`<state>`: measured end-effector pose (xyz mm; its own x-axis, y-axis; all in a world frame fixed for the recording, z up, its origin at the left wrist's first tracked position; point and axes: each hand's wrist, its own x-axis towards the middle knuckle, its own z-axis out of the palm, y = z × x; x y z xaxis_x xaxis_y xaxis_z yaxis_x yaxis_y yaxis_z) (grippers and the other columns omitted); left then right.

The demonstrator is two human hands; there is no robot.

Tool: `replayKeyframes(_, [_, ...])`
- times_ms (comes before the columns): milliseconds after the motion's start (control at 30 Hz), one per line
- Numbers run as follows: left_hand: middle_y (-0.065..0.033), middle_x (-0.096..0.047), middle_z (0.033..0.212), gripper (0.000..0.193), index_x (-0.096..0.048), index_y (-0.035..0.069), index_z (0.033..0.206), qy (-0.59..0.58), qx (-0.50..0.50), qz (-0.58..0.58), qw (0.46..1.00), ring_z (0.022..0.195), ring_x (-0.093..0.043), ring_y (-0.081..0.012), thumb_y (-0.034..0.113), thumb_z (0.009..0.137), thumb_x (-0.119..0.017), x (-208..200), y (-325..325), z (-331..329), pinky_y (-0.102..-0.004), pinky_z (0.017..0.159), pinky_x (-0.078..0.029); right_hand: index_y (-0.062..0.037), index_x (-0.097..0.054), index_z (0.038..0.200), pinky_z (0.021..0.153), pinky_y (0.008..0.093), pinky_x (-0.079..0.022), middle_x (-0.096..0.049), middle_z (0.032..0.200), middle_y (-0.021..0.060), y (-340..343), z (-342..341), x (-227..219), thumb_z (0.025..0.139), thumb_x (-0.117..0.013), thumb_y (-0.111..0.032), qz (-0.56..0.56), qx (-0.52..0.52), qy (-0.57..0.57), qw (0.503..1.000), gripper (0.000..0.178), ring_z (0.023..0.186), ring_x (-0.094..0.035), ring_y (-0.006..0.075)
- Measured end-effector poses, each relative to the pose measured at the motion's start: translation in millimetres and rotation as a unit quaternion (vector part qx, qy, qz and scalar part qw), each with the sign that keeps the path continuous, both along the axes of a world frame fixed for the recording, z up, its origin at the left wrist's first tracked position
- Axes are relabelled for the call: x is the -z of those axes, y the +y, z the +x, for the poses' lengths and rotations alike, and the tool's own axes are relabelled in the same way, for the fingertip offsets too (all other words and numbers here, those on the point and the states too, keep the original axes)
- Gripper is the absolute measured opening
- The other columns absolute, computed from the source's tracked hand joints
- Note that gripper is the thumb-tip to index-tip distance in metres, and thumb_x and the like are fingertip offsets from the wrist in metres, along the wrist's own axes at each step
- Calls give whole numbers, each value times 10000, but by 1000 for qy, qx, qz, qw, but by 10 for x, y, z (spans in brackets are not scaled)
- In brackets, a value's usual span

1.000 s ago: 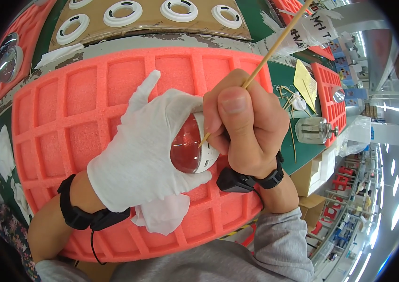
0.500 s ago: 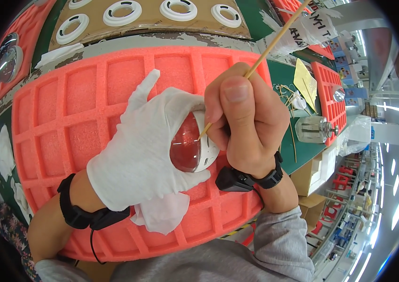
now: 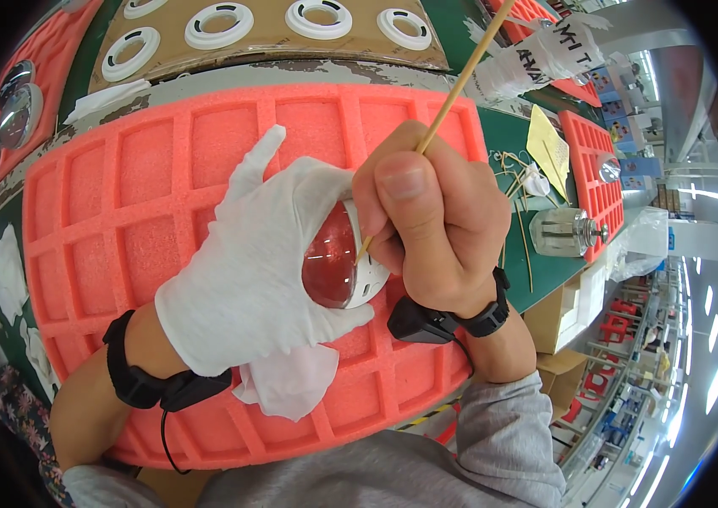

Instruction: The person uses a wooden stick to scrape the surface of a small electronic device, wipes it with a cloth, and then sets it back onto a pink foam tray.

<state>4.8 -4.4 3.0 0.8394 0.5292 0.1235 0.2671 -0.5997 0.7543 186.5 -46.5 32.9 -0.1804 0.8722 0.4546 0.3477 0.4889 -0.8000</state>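
My left hand (image 3: 244, 267), in a white glove, is closed around a round dome cover (image 3: 330, 264) with a glossy, reddish-looking dome and a white rim (image 3: 369, 284). Its index finger points up and away from the cover. My bare right hand (image 3: 443, 220) pinches a thin wooden stick (image 3: 467, 74). The stick slants down to the left, and its lower end meets the seam between dome and rim. Both hands are over a pink foam tray (image 3: 88, 173) with square pockets. A white cloth (image 3: 289, 383) lies on the tray below my left hand.
White rings (image 3: 219, 27) lie on brown cardboard (image 3: 266, 61) at the back. To the right are a glass bottle (image 3: 558, 233), loose sticks (image 3: 525, 245), a yellow sheet (image 3: 548, 152) and another pink tray (image 3: 587, 161). Dark domes (image 3: 16, 118) sit in a tray at far left.
My right hand and the stick have shifted slightly left, the stick's upper part most. The cover and my left hand have moved a little left too.
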Motion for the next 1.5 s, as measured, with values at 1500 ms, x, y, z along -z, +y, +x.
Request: replayKeyframes(1500, [-99,-575,1259,773,-473,101,1358,-26,-8,23,999,1260,-509,-328,281,706,-848,36,-10,-2,-544,1224,-166,19,-555,837,418,207,-321,-562,653,42,-10,-10,36,1093,-419,-232,-39,-32,54,997,383,417,-415,36])
